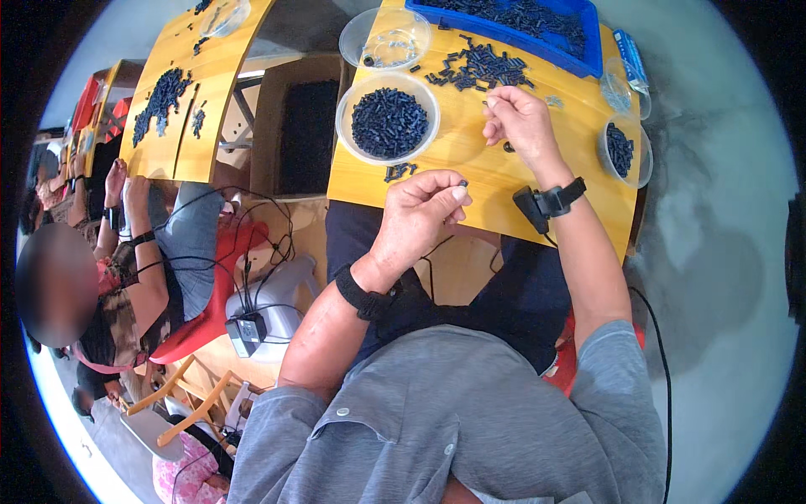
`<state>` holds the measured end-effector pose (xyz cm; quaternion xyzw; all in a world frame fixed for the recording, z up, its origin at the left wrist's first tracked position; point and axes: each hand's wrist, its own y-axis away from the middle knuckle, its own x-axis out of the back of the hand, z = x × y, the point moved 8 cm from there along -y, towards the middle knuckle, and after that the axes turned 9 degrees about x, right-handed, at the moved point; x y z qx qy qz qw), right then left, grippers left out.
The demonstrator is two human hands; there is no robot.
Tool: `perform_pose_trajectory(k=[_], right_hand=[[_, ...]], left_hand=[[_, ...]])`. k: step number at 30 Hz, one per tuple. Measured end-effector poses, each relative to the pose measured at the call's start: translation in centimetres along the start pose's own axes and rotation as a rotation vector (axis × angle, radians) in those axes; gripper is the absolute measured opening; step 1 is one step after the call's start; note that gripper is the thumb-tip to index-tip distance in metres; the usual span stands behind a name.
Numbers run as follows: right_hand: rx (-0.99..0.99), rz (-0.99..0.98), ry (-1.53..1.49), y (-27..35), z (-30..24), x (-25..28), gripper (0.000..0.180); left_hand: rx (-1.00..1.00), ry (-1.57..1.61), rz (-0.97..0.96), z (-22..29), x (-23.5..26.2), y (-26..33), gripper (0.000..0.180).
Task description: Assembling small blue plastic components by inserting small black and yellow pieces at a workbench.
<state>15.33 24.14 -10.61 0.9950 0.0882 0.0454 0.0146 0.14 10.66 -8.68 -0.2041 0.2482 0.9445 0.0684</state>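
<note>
My left hand [420, 212] is above the near edge of the yellow table [470, 181], closed, with a small black piece [463, 183] pinched between thumb and forefinger. Farther forward and to the right, my right hand [522, 124] has thumb and forefinger pressed together; what sits at their tips is too small to name. A clear round bowl [432, 126] full of short black tubular parts [388, 123] stands left of both hands. Beyond my right hand lies a loose pile of the same black parts [483, 67]. A small black ring [509, 147] rests below that hand.
At the back stands a blue tray [593, 38] of black parts. A clear bowl [353, 32] with small clear rings is at the far left, another bowl [605, 144] of black parts at the right edge. Another person works at a table [201, 151] on the left; cables [277, 223] hang between.
</note>
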Motion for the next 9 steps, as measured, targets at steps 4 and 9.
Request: perform_pose_trajectory(k=[4, 9], right_hand=[[-0.088, 0.007, -0.387, 2.5, -0.8, 0.4, 0.014], [-0.071, -0.07, -0.604, 5.8, -3.5, -0.1, 0.018]], left_hand=[[-0.021, 0.006, -0.009, 0.5, -0.7, 0.9, 0.011], [-0.129, -0.065, -0.059, 2.4, -2.1, 1.8, 0.013]])
